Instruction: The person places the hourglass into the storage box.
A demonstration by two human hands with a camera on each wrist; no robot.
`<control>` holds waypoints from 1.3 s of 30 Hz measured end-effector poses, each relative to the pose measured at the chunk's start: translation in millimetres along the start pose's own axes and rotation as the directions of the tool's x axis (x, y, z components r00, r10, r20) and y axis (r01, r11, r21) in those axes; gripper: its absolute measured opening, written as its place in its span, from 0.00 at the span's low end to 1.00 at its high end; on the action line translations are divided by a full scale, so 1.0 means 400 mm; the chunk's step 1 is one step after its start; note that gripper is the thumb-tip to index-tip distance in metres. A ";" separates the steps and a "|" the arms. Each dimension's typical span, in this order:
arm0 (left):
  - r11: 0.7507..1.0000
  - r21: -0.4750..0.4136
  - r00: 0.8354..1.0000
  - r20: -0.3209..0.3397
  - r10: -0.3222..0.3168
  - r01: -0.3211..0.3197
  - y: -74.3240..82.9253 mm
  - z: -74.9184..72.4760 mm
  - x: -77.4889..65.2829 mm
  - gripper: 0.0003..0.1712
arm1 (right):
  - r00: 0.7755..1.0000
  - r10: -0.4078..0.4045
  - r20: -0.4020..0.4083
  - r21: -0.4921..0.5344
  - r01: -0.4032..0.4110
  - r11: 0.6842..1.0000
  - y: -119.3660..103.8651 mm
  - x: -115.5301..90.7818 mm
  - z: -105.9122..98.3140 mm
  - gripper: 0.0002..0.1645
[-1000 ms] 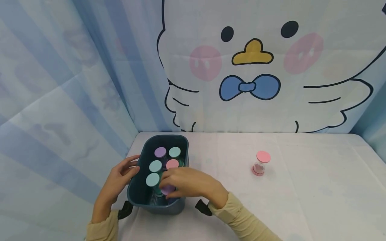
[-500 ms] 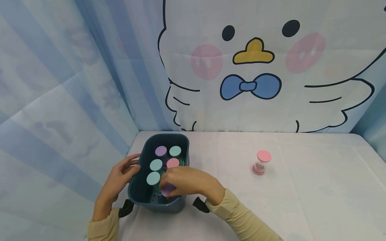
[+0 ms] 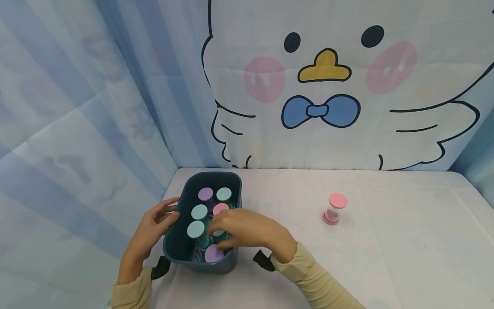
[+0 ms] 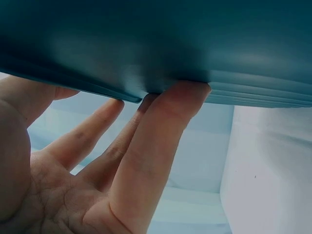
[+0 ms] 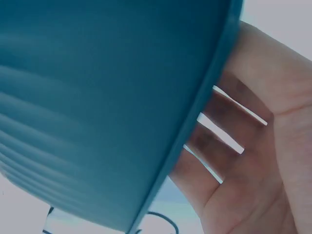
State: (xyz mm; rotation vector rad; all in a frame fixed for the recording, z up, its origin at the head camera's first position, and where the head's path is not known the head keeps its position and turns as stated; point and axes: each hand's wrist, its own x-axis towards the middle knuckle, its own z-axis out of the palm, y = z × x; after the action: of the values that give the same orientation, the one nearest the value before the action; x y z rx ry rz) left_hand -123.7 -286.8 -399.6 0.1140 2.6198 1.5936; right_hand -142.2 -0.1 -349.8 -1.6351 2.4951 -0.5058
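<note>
A dark blue plastic bin (image 3: 181, 253) holds several small sand timers with round caps. Among them are a purple-capped one (image 3: 206, 194) at the back, a pink-capped one (image 3: 221, 208) in the middle, and teal-capped ones such as this sand timer (image 3: 196, 229). My right hand (image 3: 247, 229) reaches over the bin's right rim, thumb and fingers apart above a teal cap (image 3: 220, 233). Just below the thumb stands another purple-capped sand timer (image 3: 214, 253). The right wrist view hides the fingertips behind the bin wall. My left hand (image 3: 150, 231) rests its extended fingers against the bin's left side.
A pink sand timer (image 3: 334, 209) stands alone on the white-covered table (image 3: 386, 240), right of the bin. Behind the table hangs a curtain (image 3: 320, 141) with a cartoon bird print; a blue striped curtain (image 3: 77, 128) hangs at the left.
My right hand has let go of the front purple-capped sand timer and shifted slightly up and right. That timer's cap now shows nearer the bin's front. The left hand stays put.
</note>
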 end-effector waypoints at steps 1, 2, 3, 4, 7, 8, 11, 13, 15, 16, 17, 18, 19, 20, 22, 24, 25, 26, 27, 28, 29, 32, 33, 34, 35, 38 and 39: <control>1.000 0.001 1.000 -0.001 0.000 0.000 0.000 0.000 0.000 0.32 | 1.000 0.003 -0.008 -0.002 -0.003 1.000 0.001 -0.004 -0.003 0.19; 1.000 0.001 1.000 -0.002 0.000 0.000 0.000 0.000 0.000 0.32 | 1.000 0.007 -0.017 -0.002 -0.007 1.000 0.001 -0.008 -0.006 0.20; 1.000 0.001 1.000 -0.004 -0.001 0.001 0.000 0.000 -0.001 0.32 | 1.000 0.011 -0.024 -0.005 -0.011 1.000 0.001 -0.013 -0.010 0.21; 1.000 0.003 1.000 -0.005 0.000 0.000 0.000 0.000 -0.001 0.32 | 0.999 0.012 -0.032 -0.009 -0.012 1.000 0.002 -0.017 -0.013 0.21; 1.000 0.007 1.000 -0.009 -0.002 0.002 0.000 0.000 -0.002 0.32 | 0.998 0.013 -0.058 -0.029 -0.015 0.999 0.003 -0.029 -0.021 0.21; 1.000 0.007 1.000 -0.010 -0.003 0.003 0.000 0.000 -0.002 0.33 | 0.998 0.016 -0.066 -0.032 -0.018 0.999 0.004 -0.033 -0.024 0.21; 1.000 0.009 1.000 -0.012 -0.007 0.007 0.001 0.001 -0.003 0.33 | 0.995 0.024 -0.098 -0.030 -0.027 0.999 0.007 -0.047 -0.029 0.20; 1.000 0.010 1.000 -0.013 -0.010 0.010 0.002 0.001 -0.003 0.33 | 0.992 0.026 -0.121 -0.014 -0.027 1.000 0.010 -0.056 -0.034 0.20; 1.000 0.011 1.000 -0.014 -0.011 0.012 0.003 0.001 -0.003 0.33 | 0.989 0.024 -0.144 0.003 -0.024 1.000 0.012 -0.065 -0.039 0.20; 1.000 0.010 1.000 -0.014 -0.012 0.012 0.003 0.001 -0.003 0.33 | 0.988 0.022 -0.153 0.007 -0.021 1.000 0.013 -0.070 -0.041 0.20; 1.000 0.010 1.000 -0.014 -0.012 0.012 0.003 0.001 -0.003 0.32 | 0.987 0.021 -0.162 0.007 -0.020 1.000 0.015 -0.074 -0.043 0.20; 1.000 0.008 1.000 -0.013 -0.011 0.011 0.004 0.001 -0.002 0.32 | 0.986 0.024 -0.167 0.007 -0.023 1.000 0.016 -0.079 -0.045 0.20; 1.000 0.005 1.000 -0.013 -0.011 0.011 0.004 0.001 -0.002 0.32 | 0.985 0.031 -0.170 0.007 -0.031 1.000 0.017 -0.084 -0.047 0.21; 1.000 0.004 1.000 -0.013 -0.010 0.010 0.004 0.001 -0.002 0.32 | 0.984 0.038 -0.174 0.005 -0.038 0.999 0.019 -0.088 -0.050 0.21; 1.000 0.002 1.000 -0.012 -0.008 0.008 0.004 0.002 -0.002 0.32 | 0.982 0.064 -0.175 0.010 -0.064 0.998 0.023 -0.098 -0.054 0.22; 1.000 0.002 1.000 -0.013 -0.007 0.007 0.004 0.002 -0.001 0.32 | 0.981 0.090 -0.175 0.011 -0.089 0.996 0.027 -0.109 -0.059 0.22; 1.000 0.001 1.000 -0.013 -0.007 0.007 0.004 0.003 -0.001 0.32 | 0.979 0.103 -0.174 0.014 -0.102 0.995 0.029 -0.115 -0.062 0.23; 1.000 0.001 1.000 -0.013 -0.007 0.007 0.004 0.003 -0.001 0.32 | 0.978 0.114 -0.175 0.016 -0.113 0.994 0.032 -0.120 -0.064 0.23; 1.000 0.001 1.000 -0.012 -0.007 0.007 0.004 0.003 0.000 0.32 | 0.977 0.125 -0.173 0.020 -0.124 0.992 0.036 -0.125 -0.066 0.23; 1.000 -0.001 1.000 -0.012 -0.008 0.008 0.003 0.003 0.000 0.32 | 0.976 0.133 -0.174 0.017 -0.132 0.991 0.039 -0.131 -0.069 0.22; 1.000 -0.001 1.000 -0.012 -0.007 0.007 0.003 0.003 0.000 0.32 | 0.975 0.133 -0.179 0.013 -0.132 0.991 0.043 -0.136 -0.070 0.22; 1.000 0.001 1.000 -0.013 -0.006 0.006 0.000 0.004 0.001 0.32 | 0.971 0.146 -0.187 0.009 -0.147 0.989 0.053 -0.152 -0.074 0.21; 1.000 0.002 1.000 -0.014 -0.004 0.004 0.000 0.003 0.001 0.32 | 0.970 0.147 -0.194 0.003 -0.150 0.989 0.056 -0.158 -0.076 0.21; 1.000 0.003 1.000 -0.014 -0.002 0.003 -0.001 0.003 0.001 0.32 | 0.968 0.148 -0.201 -0.005 -0.152 0.988 0.060 -0.164 -0.077 0.21; 1.000 0.003 1.000 -0.014 -0.001 0.001 -0.001 0.003 0.001 0.32 | 0.967 0.150 -0.208 -0.010 -0.156 0.988 0.063 -0.169 -0.078 0.21; 1.000 0.004 1.000 -0.013 0.000 0.000 -0.001 0.003 0.001 0.32 | 0.960 0.165 -0.227 -0.030 -0.176 0.984 0.075 -0.188 -0.081 0.21; 1.000 0.004 1.000 -0.012 0.000 0.000 0.000 0.002 0.001 0.32 | 0.958 0.170 -0.231 -0.037 -0.184 0.982 0.079 -0.195 -0.082 0.21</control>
State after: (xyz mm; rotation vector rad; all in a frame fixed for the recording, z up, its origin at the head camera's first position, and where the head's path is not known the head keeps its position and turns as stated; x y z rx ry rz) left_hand -124.0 -285.9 -400.0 0.1057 2.6324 1.5937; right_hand -146.5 88.8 -336.4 -1.4246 2.8130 -0.6352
